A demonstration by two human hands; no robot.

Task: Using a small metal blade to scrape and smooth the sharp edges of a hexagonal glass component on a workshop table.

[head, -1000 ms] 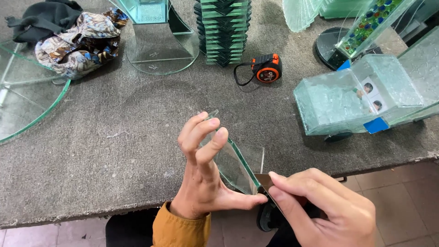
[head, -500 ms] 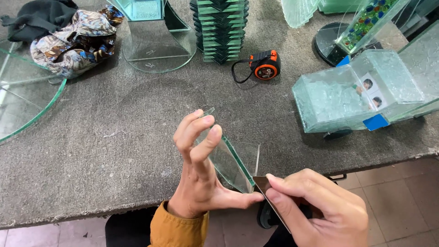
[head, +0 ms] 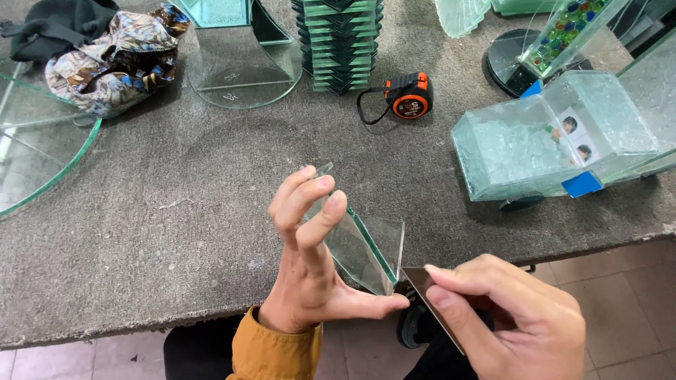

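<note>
Glass piece (head: 355,243) between both hands, seemingly.

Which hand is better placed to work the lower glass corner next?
Right hand, probably: its flat strip already sits by the glass piece's lower corner, while the left hand is busy gripping the glass.

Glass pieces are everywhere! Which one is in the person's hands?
The small clear glass piece, pinched upright in the left hand at the table's near edge. The other glass lies or stands on the table, untouched.
</note>
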